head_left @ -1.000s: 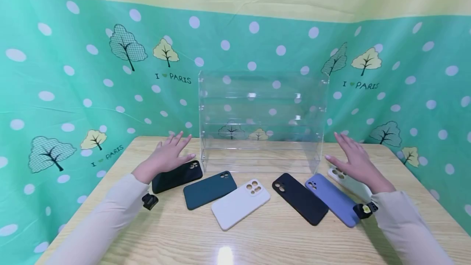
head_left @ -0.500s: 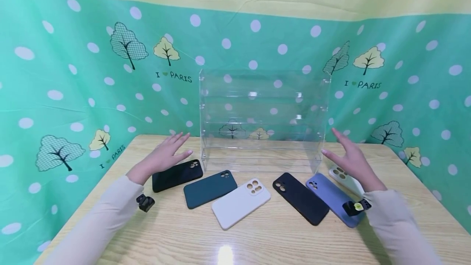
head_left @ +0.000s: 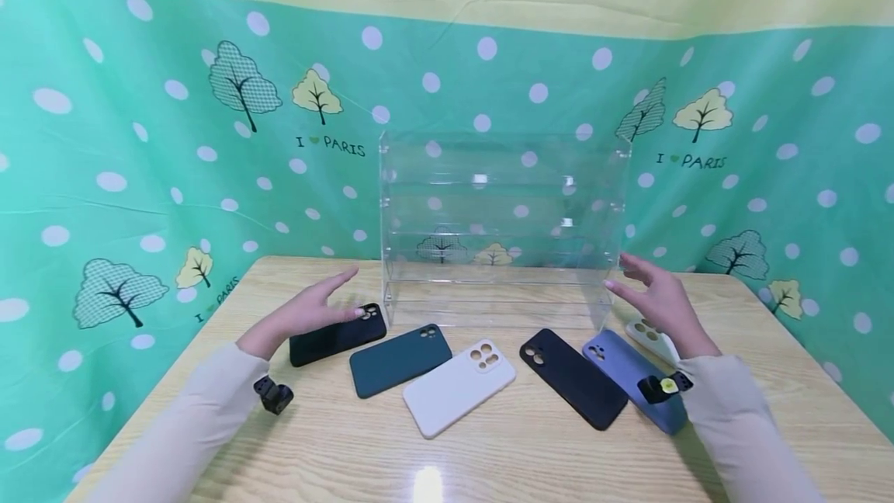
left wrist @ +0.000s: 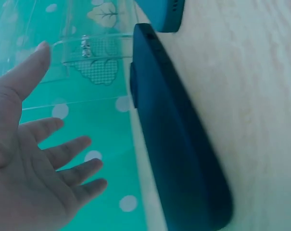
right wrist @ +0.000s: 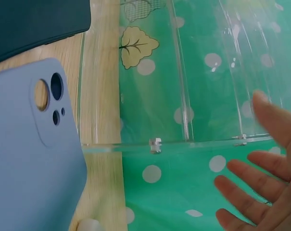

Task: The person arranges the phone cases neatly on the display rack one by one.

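Progress is judged to be at the starting stage: no phone case is held, and none is seen on a shelf of the clear rack [head_left: 503, 235], which stands upright toward the rear of the bench [head_left: 335, 456].

Cases, from left to right, all lying on the bench in front of the rack or toward its sides:
1. The left black case [head_left: 331, 344], partly covered from the head view by the left grip [head_left: 307, 312].
2. The dark teal case [head_left: 401, 359], set at a slant.
3. The front white case [head_left: 457, 390], set just beside the dark teal case; whether their edges touch cannot be told.
4. The right black case [head_left: 573, 379], angled the opposite way.
5. The blue-violet case [head_left: 624, 367], set close beside the right black case.
6. The rear white case [head_left: 660, 345], partly hidden by the right grip [head_left: 663, 300].

Grip status: the left grip is unloaded, with fingers extended and spread. It is held above the left black case, and a gap is shown between palm and case in the left wrist view. The right grip is likewise unloaded, with fingers extended and parted. It is held near the right side panel of the rack; contact with the panel cannot be confirmed.

Completed: the cases are laid out and the rack is stood in position. Outstanding, as judged from this layout: all six cases are yet to be lifted, and no shelf placement is evident.
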A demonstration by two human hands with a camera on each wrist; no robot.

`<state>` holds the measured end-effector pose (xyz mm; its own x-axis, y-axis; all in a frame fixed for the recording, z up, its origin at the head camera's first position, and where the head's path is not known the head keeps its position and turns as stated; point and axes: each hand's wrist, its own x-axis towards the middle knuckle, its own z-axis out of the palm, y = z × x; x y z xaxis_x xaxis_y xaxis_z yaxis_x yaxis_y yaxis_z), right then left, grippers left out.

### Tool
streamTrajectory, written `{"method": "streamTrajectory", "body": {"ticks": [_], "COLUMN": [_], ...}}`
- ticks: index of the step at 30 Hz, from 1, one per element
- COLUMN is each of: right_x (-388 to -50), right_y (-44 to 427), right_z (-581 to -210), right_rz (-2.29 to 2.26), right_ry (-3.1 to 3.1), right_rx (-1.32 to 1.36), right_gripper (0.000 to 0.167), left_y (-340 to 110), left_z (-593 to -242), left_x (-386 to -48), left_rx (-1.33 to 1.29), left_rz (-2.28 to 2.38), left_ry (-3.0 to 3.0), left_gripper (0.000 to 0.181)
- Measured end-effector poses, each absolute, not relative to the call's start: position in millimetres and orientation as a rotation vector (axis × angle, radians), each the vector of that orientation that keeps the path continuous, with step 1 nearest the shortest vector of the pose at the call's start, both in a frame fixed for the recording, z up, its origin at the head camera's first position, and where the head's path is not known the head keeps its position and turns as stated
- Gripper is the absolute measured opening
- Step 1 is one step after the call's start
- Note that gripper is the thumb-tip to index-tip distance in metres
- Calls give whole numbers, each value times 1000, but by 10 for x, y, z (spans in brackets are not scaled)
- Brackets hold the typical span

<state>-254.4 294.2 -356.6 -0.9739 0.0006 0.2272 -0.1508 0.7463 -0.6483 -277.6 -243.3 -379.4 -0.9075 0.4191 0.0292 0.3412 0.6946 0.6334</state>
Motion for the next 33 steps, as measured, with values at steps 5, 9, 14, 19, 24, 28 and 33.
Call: {"method": "streamTrajectory", "body": {"ticks": [5, 9, 14, 19, 24, 28, 33], "right_x": [-2558, -2561, -2562, -2569, -2561, -2573, -2583], "right_y": [2927, 2923, 2932, 2953, 2944, 2941, 2942], "right_z": [-3625, -3656, -3686, -3715, -3726, -3747, -3780], "right_rz": [1059, 1113, 1105, 1075, 1110, 1115, 1097], "right_ry": [-2698, -2684, -2684, -2740, -2777, -2782, -2779], "right_rx": [85, 71, 50, 29, -14, -25, -35], "right_gripper": [71, 69, 61, 58, 57, 54, 54], "left_y": [-2452, -2468, -2462, -2444, -2430, -2452, -2485], "left_z": [-3889, -3951, -4006, -4053, -4095, -4134, -4186], "left_x": [-2781, -2790, -2799, -2816, -2830, -2856, -2892], "left_rx": [584, 575, 571, 580, 585, 593, 616], "left_rz": [1132, 1200, 1221, 1221, 1256, 1308, 1360], "left_ry": [2665, 2620, 2595, 2590, 2569, 2542, 2499], "left_gripper": [88, 84, 78, 70, 68, 66, 64]}}
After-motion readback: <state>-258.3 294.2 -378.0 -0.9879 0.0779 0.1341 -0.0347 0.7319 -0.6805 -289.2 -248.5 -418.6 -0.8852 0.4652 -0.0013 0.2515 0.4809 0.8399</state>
